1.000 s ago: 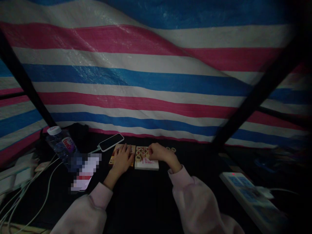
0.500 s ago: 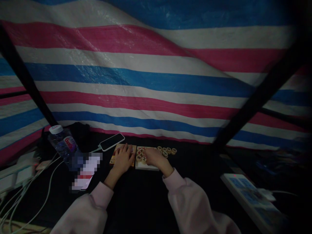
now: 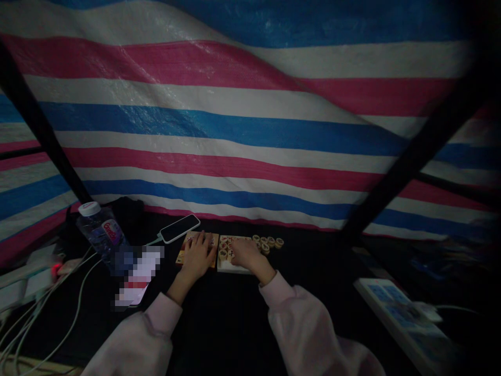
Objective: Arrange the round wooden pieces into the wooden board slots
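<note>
Round tan pieces (image 3: 223,255) have red or black marks. The left hand (image 3: 197,254) spreads wide; right hand (image 3: 246,254), I can't tell.

Illumination is dim overall; the main light source is out of view. The desk (image 3: 227,324) reads near black, shadows indistinct. Beyond its far edge, the striped sheet (image 3: 195,96) carries pale glare, mostly leftward. Near the left edge, a red glow marks a charger (image 3: 57,270); a lit phone (image 3: 136,285) is pixelated. Game pieces (image 3: 278,243) appear soft. Rightward, the power strip (image 3: 395,308) is blurred and stretched.
</note>
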`<state>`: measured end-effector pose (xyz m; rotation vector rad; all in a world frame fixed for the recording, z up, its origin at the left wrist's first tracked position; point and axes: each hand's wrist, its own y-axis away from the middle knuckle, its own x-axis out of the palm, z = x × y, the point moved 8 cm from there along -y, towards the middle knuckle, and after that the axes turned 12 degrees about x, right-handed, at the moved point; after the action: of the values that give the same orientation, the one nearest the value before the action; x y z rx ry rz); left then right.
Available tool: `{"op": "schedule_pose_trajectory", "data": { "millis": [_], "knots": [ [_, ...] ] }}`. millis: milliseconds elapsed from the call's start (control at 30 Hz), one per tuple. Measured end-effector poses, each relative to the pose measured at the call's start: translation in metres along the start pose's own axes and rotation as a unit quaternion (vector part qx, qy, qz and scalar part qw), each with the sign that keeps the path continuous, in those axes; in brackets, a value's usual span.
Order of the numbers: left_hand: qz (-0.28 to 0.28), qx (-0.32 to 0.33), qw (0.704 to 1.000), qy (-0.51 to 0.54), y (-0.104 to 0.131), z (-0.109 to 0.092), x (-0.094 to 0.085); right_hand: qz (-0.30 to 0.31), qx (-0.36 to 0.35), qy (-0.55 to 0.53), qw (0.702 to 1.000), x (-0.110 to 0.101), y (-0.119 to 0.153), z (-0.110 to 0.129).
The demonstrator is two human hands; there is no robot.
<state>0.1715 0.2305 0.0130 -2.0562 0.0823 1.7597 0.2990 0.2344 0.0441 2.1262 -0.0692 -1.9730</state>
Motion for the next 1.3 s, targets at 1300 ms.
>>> {"op": "schedule_pose_trajectory", "data": {
  "millis": [1300],
  "knots": [
    [-0.009,0.002,1.0,-0.008,-0.001,0.002,0.003,0.055,0.155,-0.055,0.985,-0.028,-0.009,-0.106]
  ]
}}
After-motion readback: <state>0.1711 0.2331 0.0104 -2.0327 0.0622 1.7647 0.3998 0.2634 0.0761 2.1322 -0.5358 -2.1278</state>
